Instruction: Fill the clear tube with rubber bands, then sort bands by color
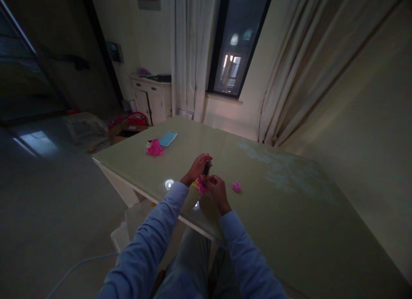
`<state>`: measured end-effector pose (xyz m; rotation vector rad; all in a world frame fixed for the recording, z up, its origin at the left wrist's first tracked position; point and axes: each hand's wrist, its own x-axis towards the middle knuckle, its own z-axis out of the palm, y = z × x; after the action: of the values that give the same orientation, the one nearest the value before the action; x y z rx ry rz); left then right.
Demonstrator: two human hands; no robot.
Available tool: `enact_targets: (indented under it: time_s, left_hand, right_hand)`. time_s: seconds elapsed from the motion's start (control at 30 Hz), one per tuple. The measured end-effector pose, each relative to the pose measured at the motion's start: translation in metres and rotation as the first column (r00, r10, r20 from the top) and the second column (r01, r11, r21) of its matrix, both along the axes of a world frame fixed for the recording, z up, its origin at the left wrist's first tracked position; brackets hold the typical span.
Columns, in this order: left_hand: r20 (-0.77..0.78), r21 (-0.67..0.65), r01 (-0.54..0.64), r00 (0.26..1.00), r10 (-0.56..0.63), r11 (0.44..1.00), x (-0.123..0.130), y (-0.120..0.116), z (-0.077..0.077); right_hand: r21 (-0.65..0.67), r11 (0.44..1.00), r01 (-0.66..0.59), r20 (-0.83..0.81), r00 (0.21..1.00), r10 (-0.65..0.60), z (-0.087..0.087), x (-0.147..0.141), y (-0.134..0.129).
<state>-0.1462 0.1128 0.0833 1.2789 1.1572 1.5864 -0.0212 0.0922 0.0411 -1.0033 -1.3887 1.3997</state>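
My left hand (pixel 197 166) is closed around a small dark object (pixel 207 167) above the table near its front edge; its kind is too dim to make out. A multicoloured bundle (pixel 200 185) in pink, yellow and red, stringy in look, sits just below that object, between my hands. Fingertips pinched together, my right hand (pixel 217 190) touches the bundle's right side; what exactly they grip is hidden. To the right of this hand a small round pink thing (pixel 236 187) lies on the table.
The pale green table (pixel 219 148) carries a light blue face mask (pixel 168 138) and a crumpled bright pink item (pixel 155 148) at the far left. Beyond its left end are a cardboard box (pixel 124 133) and a white cabinet (pixel 154 99). Curtains (pixel 189 50) flank the window behind.
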Motion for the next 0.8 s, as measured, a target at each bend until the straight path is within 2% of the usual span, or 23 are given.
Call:
enact_targets:
  time_s: [0.27, 0.43, 0.63, 0.8]
  left_hand:
    - [-0.055, 0.003, -0.027, 0.998, 0.027, 1.000, -0.0037, -0.0007, -0.0006]
    - [-0.090, 0.008, -0.031, 0.995, 0.032, 0.999, -0.0021, -0.0010, 0.0017]
    - [-0.108, -0.001, -0.008, 0.994, 0.008, 1.000, 0.0022, -0.0006, 0.0036]
    - [-0.080, 0.003, -0.020, 0.997, 0.020, 1.000, 0.0047, 0.0009, 0.0019]
  right_hand:
    - [0.089, 0.994, 0.070, 0.060, 0.995, -0.076, -0.0024, -0.0005, -0.0056]
    - [0.030, 0.999, 0.036, 0.052, 0.998, -0.038, -0.0006, 0.0006, -0.0059]
    - [0.047, 0.999, 0.015, 0.069, 0.997, -0.018, -0.0026, 0.0009, -0.0037]
    - [0.012, 0.997, 0.078, 0.075, 0.994, -0.079, -0.0043, -0.0004, -0.0053]
